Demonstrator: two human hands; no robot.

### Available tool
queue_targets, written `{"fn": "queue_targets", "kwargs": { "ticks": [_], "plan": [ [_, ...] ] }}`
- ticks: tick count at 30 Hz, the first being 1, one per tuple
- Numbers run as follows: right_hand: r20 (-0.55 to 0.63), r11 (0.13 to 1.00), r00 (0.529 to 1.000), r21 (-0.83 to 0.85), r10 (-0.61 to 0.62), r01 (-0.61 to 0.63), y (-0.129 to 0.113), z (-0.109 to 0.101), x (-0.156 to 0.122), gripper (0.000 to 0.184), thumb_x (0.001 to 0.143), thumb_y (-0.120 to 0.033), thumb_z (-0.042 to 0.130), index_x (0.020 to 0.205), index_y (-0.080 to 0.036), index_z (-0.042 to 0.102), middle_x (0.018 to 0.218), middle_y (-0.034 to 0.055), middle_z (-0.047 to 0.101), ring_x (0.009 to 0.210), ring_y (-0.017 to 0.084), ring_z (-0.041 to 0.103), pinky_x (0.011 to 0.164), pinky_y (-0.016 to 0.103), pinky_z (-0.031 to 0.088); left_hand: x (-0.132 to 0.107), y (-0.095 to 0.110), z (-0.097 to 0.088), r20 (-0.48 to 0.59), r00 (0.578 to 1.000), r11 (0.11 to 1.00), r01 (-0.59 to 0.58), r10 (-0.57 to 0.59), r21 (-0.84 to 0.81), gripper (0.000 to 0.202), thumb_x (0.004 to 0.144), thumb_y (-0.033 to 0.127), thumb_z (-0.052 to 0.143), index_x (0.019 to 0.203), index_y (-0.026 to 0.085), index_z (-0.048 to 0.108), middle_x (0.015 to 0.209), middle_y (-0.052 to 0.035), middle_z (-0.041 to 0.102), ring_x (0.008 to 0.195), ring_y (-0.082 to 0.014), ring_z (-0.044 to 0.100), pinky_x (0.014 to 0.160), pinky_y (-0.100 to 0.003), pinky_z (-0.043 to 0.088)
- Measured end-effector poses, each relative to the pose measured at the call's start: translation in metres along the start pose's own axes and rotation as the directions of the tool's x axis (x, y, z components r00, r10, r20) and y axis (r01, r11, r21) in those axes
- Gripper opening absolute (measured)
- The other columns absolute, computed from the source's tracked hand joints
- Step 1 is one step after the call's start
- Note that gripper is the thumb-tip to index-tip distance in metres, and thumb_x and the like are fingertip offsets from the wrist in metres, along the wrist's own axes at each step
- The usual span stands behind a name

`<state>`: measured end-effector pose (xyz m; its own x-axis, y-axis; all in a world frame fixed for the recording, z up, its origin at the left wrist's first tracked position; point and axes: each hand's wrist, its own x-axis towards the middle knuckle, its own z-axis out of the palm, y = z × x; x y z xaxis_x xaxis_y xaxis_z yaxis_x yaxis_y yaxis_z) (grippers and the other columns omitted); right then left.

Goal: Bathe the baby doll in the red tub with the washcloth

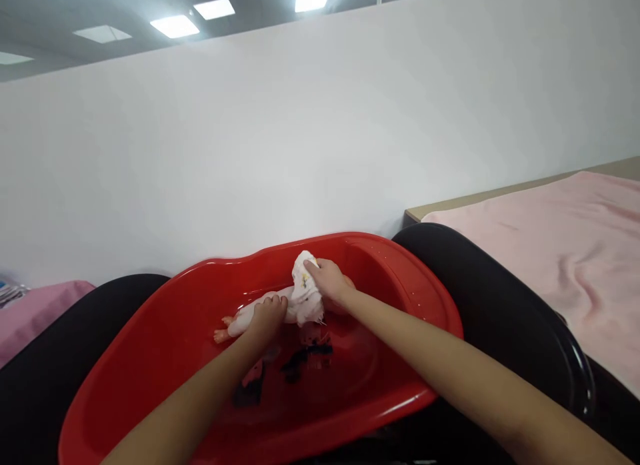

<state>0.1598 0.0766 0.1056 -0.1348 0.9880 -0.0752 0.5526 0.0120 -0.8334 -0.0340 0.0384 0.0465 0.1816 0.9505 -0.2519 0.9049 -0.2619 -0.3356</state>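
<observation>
A small doll [235,325] lies in a red plastic tub [150,358], its feet toward the left. My left hand [267,315] is closed over the doll's middle and holds it. My right hand [330,282] grips a white cloth [304,288] bunched over the doll's upper body. The doll's head is hidden under the cloth and hand. Dark shapes show at the tub's bottom below my hands.
The red tub rests in a larger black basin [500,305]. A pink towel [560,245] covers a table at the right. Another pink cloth [35,312] lies at the far left. A white partition wall [300,138] stands close behind the tub.
</observation>
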Motion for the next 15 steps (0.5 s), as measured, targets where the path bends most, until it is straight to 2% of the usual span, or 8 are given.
{"fn": "queue_targets", "kwargs": {
  "ticks": [3,6,9,10,13,15],
  "plan": [
    [0.029,0.931,0.994,0.348,0.109,-0.112,-0.01,0.012,0.001,0.036,0.1,-0.047,0.042,0.101,-0.018,0.064,0.1,0.0103,0.075,0.081,0.02,0.067,0.066,0.029,0.05,-0.01,0.01,0.019,-0.008,1.0,1.0,-0.016,0.016,0.002,0.04,0.096,0.013,0.049,0.133,0.015,0.063,0.121,-0.0212,0.068,0.11,-0.0336,0.068,0.084,-0.043,0.057],
    [0.112,0.732,0.972,0.641,0.208,-0.231,-0.019,0.024,0.0,0.027,0.099,-0.038,0.042,0.102,-0.018,0.058,0.091,0.0081,0.07,0.072,0.018,0.065,0.062,0.028,0.051,-0.015,0.019,0.032,-0.02,1.0,1.0,-0.024,0.024,0.0,0.046,0.098,0.007,0.038,0.138,0.012,0.06,0.124,-0.0226,0.067,0.11,-0.0344,0.068,0.08,-0.044,0.056],
    [0.125,0.542,0.948,0.795,0.291,-0.271,-0.026,0.035,-0.006,0.012,0.093,-0.029,0.051,0.093,-0.019,0.057,0.075,0.0008,0.062,0.062,0.015,0.058,0.058,0.026,0.048,-0.02,0.023,0.041,-0.034,0.999,1.0,-0.025,0.024,-0.014,0.049,0.097,0.002,0.033,0.137,0.007,0.06,0.126,-0.0242,0.066,0.11,-0.0369,0.068,0.077,-0.045,0.055],
    [0.127,0.511,0.944,0.815,0.304,-0.273,-0.027,0.038,-0.008,0.008,0.091,-0.026,0.054,0.09,-0.019,0.057,0.072,-0.0008,0.06,0.061,0.014,0.056,0.058,0.026,0.047,-0.022,0.023,0.044,-0.05,0.998,0.999,-0.028,0.027,-0.026,0.047,0.096,0.002,0.036,0.134,0.007,0.062,0.124,-0.0237,0.067,0.109,-0.0372,0.068,0.077,-0.045,0.053],
    [0.139,0.508,0.951,0.819,0.276,-0.267,-0.023,0.045,-0.013,0.005,0.088,-0.023,0.057,0.087,-0.019,0.059,0.071,-0.001,0.061,0.063,0.014,0.057,0.06,0.026,0.047,-0.028,0.016,0.052,-0.113,0.993,0.996,-0.032,0.022,-0.085,0.042,0.092,0.003,0.046,0.129,0.008,0.065,0.116,-0.0208,0.071,0.099,-0.0344,0.069,0.075,-0.04,0.048],
    [0.133,0.549,0.966,0.802,0.223,-0.237,-0.016,0.047,-0.011,0.006,0.087,-0.022,0.057,0.088,-0.018,0.06,0.073,-0.0001,0.064,0.066,0.015,0.059,0.063,0.027,0.048,-0.032,0.005,0.058,-0.143,0.99,0.959,-0.035,-0.005,-0.281,0.038,0.091,0.008,0.053,0.126,0.009,0.067,0.105,-0.0179,0.074,0.088,-0.0302,0.07,0.073,-0.036,0.045]
  ]
}}
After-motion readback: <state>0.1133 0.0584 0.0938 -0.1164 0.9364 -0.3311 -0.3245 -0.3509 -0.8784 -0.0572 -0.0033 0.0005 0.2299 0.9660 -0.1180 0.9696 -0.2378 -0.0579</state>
